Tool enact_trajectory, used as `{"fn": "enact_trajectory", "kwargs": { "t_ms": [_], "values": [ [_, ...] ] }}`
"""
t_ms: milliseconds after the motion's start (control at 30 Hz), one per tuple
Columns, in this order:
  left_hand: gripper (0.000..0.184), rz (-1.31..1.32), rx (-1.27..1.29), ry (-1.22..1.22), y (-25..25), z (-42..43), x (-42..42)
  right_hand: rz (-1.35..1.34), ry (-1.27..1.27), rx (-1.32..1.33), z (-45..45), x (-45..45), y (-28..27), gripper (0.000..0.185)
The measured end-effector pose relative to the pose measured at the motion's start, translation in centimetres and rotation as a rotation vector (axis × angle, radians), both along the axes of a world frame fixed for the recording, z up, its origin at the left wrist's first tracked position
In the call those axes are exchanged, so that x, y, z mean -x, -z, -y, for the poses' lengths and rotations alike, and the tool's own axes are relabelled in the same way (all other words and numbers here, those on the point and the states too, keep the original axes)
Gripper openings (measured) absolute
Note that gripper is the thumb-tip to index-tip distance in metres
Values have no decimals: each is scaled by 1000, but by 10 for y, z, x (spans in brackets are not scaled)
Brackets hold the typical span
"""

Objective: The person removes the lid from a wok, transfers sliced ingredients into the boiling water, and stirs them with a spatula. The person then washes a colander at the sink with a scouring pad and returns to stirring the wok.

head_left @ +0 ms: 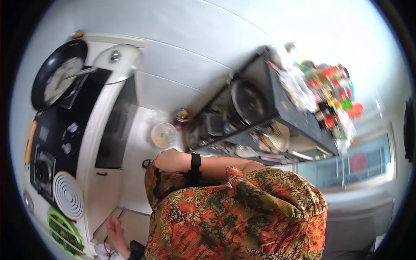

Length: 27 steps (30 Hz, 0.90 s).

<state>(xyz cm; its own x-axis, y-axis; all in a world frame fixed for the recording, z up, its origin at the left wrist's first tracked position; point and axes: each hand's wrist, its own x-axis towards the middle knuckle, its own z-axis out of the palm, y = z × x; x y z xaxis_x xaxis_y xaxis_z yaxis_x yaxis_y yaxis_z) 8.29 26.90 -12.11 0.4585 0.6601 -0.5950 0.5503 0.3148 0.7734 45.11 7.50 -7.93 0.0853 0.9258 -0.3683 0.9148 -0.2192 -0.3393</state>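
My right hand (pixel 170 160) is closed in front of the patterned orange-and-green garment (pixel 242 212), with a black band (pixel 196 163) on its wrist. The undersides of its fingers are hidden, so I cannot make out what it holds, if anything. A dark ring-shaped thing (pixel 147 164) shows beside its fingertips; whether they touch is unclear. At the lower left, my left hand (pixel 116 229) hangs with fingers loosely apart and nothing visible in it. Near that hand are pale cabinet fronts (pixel 102 190) and a piece of white cloth (pixel 104 251).
A black wok (pixel 54 80) with pale contents and a utensil sits on the stove (pixel 56 130), beside a glass lid (pixel 113 65). A green basket (pixel 65 232) holds greens. A dark shelf rack (pixel 299 125) carries pans and bags. A clear tub (pixel 164 135) and bottle (pixel 181 118) stand nearby.
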Motion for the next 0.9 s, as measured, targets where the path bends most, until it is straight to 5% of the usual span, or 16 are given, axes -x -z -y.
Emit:
{"fn": "enact_trajectory", "kwargs": {
  "t_ms": [67,167,333,533,733,900],
  "values": [
    [47,-26,-23,81,-7,-20,-26,-45,216,-100,45,-5,14,17],
    [48,-30,-90,165,-25,-25,-71,-2,398,102,89,-4,-21,21],
    [49,64,-78,323,-30,10,-133,-140,748,181,185,-11,-24,35],
    [46,97,-87,417,-33,70,-166,-114,1154,209,287,-26,-16,27],
    [46,49,-81,432,-24,145,-179,282,1772,-285,438,-46,-5,35],
    [50,-27,-6,511,-25,223,-194,612,1464,-184,499,-47,-19,27]
  ]
}}
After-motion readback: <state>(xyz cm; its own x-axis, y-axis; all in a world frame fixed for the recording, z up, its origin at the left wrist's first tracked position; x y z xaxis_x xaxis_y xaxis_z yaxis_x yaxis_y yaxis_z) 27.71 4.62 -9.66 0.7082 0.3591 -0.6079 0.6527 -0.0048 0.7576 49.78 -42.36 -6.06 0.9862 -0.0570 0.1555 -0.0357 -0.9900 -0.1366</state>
